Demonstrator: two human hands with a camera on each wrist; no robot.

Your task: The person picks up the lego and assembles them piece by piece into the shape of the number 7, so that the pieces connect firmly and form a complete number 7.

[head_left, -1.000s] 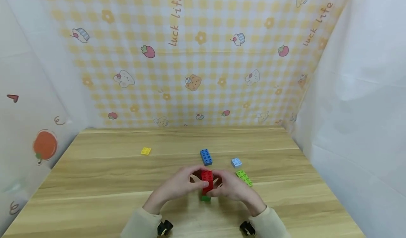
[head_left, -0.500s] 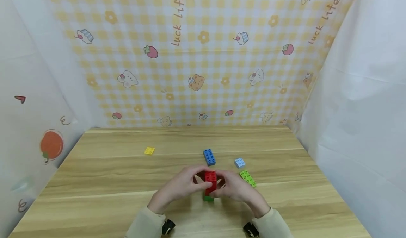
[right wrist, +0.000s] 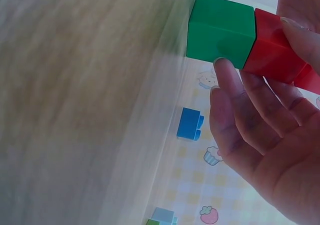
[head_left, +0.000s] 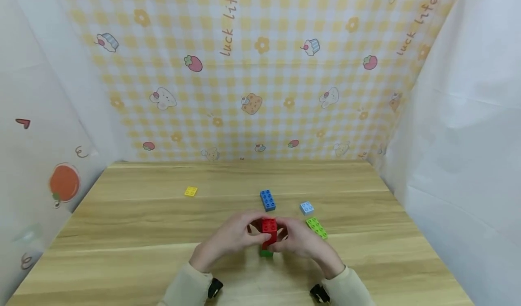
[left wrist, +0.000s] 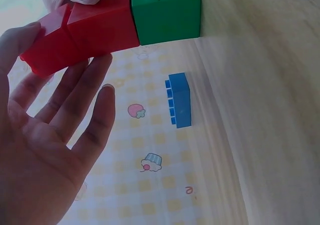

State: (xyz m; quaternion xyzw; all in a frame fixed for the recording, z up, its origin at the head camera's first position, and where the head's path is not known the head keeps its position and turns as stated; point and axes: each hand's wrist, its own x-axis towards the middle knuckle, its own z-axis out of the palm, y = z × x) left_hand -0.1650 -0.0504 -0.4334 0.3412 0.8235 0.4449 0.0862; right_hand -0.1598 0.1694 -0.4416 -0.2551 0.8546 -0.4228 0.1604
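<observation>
Between the two hands a small tower stands upright on the table: a green brick (head_left: 266,253) at the bottom, a lower red brick (left wrist: 102,25) on it, and an upper red brick (head_left: 269,225) on top. The left hand (head_left: 239,233) pinches the upper red brick between thumb and fingers. In the left wrist view that brick sits slightly tilted against the lower one, with a thin seam showing. My right hand (head_left: 299,238) grips the lower red brick, thumb on the near side, while one fingertip reaches the green brick in the right wrist view.
Behind the hands lies a blue brick (head_left: 267,200) on the wooden table (head_left: 122,260). To its right are a light blue brick (head_left: 307,207) and a lime green brick (head_left: 316,228). A flat yellow brick (head_left: 191,191) lies farther left. Cloth walls (head_left: 260,75) enclose the table.
The head view has shifted slightly. Both hands keep their hold on the red bricks, and the tower and the loose bricks stay in place on the table.
</observation>
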